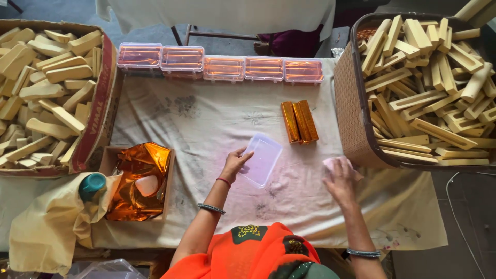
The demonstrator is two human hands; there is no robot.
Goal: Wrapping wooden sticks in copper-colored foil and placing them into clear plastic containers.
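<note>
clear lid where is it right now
In the head view the clear lid lies mid-table on the cloth, under the left hand's fingertips, just below-left of the orange wrapped bars.

Along the far edge of my table (pixel 206 119) sits a row of five clear boxes (pixel 222 66) filled with orange-wrapped bars. Left of that row stands a cardboard box (pixel 98 119) heaped with pale wooden pieces; right of it, a brown basket (pixel 351 103) holds more. Nearer me than the row, a small carton holds crumpled orange foil (pixel 137 181), a teal-capped bottle (pixel 93 185) beside it.
</note>
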